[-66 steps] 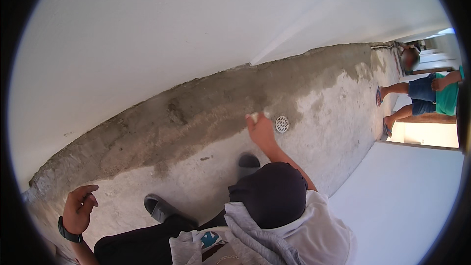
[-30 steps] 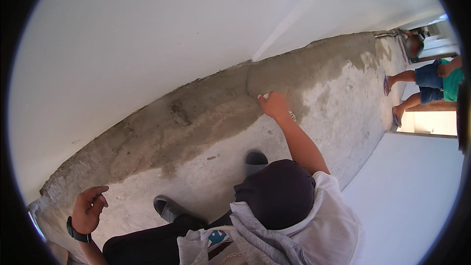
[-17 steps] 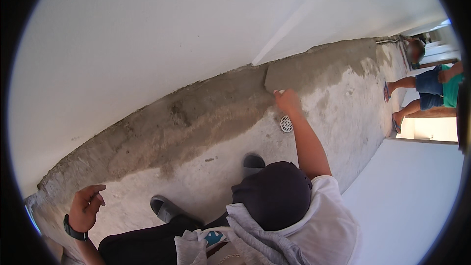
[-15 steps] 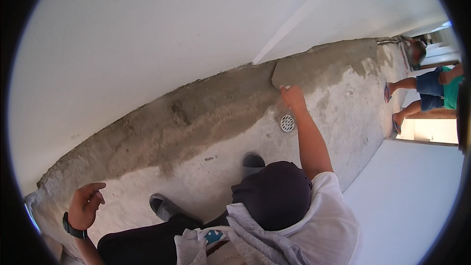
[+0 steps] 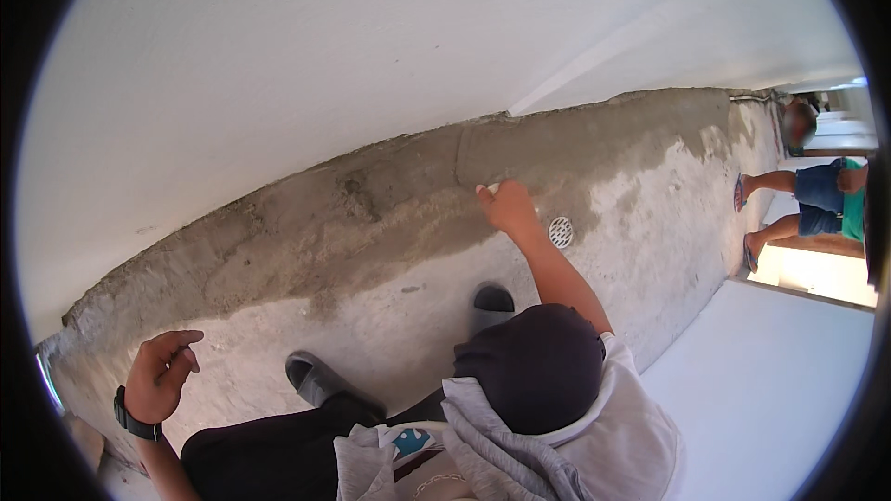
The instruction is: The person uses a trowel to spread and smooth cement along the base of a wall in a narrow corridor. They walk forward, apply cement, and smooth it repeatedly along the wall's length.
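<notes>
My right hand [image 5: 510,208] is closed around the pale handle of a trowel [image 5: 493,187]; my fingers cover most of the grip. The blade is hard to tell from the grey mortar, apart from a thin edge line left of the hand. Wet mortar [image 5: 603,136] lies in a band along the foot of the white wall [image 5: 278,65], smoother to the right of the hand and rougher to the left. Over the floor at the lower left, my left hand [image 5: 158,378] holds nothing, its index finger stretched out and thumb apart. A black watch sits on that wrist.
A round white drain grate [image 5: 561,232] is set in the concrete floor [image 5: 650,223] beside my right forearm. My dark slippers [image 5: 320,380] stand on the floor. A person in blue shorts [image 5: 821,197] stands at the right, with another person farther back.
My right hand has moved left along the mortar with the trowel, away from the drain grate. My left hand hangs in nearly the same place. The view has shifted slightly.
</notes>
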The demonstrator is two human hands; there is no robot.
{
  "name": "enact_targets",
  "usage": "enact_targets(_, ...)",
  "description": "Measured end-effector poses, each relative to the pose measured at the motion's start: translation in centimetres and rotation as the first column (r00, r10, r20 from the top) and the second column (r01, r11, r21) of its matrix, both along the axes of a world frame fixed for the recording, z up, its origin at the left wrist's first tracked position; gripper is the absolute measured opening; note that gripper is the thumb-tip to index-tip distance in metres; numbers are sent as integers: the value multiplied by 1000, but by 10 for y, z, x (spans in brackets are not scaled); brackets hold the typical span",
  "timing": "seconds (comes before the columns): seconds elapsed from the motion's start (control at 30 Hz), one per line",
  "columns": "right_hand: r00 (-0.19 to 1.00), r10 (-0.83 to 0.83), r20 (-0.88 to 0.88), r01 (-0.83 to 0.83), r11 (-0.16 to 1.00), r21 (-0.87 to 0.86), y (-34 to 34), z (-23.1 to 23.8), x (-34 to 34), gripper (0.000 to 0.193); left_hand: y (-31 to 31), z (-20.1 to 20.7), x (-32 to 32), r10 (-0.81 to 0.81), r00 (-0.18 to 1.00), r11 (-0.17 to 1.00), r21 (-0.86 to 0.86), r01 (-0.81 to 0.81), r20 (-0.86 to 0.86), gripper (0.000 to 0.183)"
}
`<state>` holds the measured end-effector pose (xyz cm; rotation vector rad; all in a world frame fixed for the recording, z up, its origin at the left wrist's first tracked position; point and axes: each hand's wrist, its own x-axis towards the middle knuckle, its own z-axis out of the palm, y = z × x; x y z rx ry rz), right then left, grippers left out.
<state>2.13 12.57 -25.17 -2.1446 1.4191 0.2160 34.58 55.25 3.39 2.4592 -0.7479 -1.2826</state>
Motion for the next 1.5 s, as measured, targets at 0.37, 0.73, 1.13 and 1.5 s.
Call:
enact_targets(0.37,992,-122,28,124,989,-79,-18,22,-12,57,-20,-40,38,-212,961,976,-94,198,-177,29)
enact_targets(0.73,996,80,-46,-75,992,103,65,45,50,60,-104,-110,90,-751,644,632,-122,765,147,34)
enact_targets(1.13,845,-520,-127,501,851,-156,52,19,-55,52,-100,39,51,-604,757,723,-229,652,247,32)
enact_targets(1.5,939,-333,92,334,942,-4,175,-9,44,46,-6,67,73,-670,733,736,240,633,119,41)
